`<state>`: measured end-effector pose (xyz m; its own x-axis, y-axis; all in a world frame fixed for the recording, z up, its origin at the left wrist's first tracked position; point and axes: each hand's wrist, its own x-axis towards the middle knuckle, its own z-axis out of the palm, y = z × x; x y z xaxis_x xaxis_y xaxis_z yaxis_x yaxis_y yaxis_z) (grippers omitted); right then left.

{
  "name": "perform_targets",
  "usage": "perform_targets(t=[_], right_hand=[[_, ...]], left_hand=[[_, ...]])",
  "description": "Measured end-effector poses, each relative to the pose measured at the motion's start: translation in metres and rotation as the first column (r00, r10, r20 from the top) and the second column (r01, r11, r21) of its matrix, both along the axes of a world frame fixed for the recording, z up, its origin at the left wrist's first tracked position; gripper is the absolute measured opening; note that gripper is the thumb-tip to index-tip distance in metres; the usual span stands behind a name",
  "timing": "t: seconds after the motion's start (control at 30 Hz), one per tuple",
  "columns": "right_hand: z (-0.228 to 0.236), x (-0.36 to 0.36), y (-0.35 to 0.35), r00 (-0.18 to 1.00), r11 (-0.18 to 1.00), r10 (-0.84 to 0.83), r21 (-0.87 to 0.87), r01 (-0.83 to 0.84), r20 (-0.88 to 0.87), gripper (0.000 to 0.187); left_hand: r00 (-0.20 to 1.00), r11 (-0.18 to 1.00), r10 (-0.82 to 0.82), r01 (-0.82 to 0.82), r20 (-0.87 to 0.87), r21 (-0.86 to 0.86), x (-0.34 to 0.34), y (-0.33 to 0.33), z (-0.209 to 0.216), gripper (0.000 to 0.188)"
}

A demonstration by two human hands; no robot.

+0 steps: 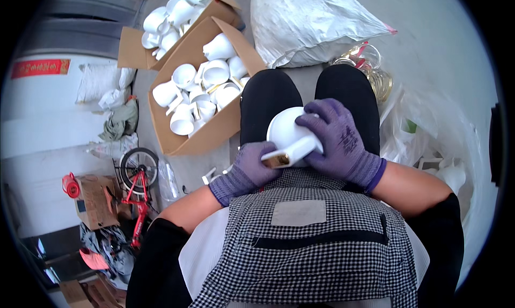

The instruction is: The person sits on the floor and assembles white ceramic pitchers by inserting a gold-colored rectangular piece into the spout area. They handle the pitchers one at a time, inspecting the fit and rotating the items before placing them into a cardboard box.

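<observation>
Over my lap a white cup is tilted, with a thick angular white handle. A gold-brown patch shows at the near end of that handle. My right hand, in a purple-grey knit glove, wraps round the right side of the cup with its fingers over the body. On the left, my gloved left hand is closed on the end of the handle, the thumb lying beside it. The fingers under the cup are hidden.
At front left, a cardboard box holds several similar white cups; another box of them stands behind. Ahead is a large white sack. Gold rings lie by my right knee, near clear plastic sheeting. A red bicycle is far left.
</observation>
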<state>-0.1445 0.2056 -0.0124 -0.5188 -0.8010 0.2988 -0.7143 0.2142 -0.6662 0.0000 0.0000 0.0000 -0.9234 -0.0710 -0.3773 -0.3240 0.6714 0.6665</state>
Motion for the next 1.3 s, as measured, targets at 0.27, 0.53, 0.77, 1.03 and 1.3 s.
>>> perform_targets(t=[0.27,0.53,0.77,1.03,1.3], right_hand=[[0.046,0.004,-0.014,0.980,0.985,0.100,0.124,-0.122,0.173,0.079],[0.003,-0.007,-0.018,0.926,0.918,0.366,-0.200,-0.342,0.094,0.081],[0.004,0.001,0.000,0.960,0.983,0.161,-0.129,-0.134,0.229,0.074],[0.013,0.006,-0.004,0.943,0.993,-0.064,-0.071,0.092,0.325,0.070],[0.015,0.022,-0.002,0.928,0.969,-0.221,-0.039,0.243,0.300,0.067]], left_hand=[[0.873,0.918,-0.301,0.157,0.384,0.364,-0.043,-0.073,0.067,0.029],[0.804,0.951,-0.280,0.155,0.525,0.269,-0.056,-0.068,0.061,0.026],[0.994,0.996,-0.068,0.073,0.088,-0.052,-0.043,-0.039,0.034,0.045],[0.998,0.992,-0.052,0.047,-0.036,-0.115,-0.078,-0.041,0.017,0.035],[0.984,0.992,-0.016,-0.006,-0.175,-0.126,-0.083,-0.030,-0.012,0.032]])
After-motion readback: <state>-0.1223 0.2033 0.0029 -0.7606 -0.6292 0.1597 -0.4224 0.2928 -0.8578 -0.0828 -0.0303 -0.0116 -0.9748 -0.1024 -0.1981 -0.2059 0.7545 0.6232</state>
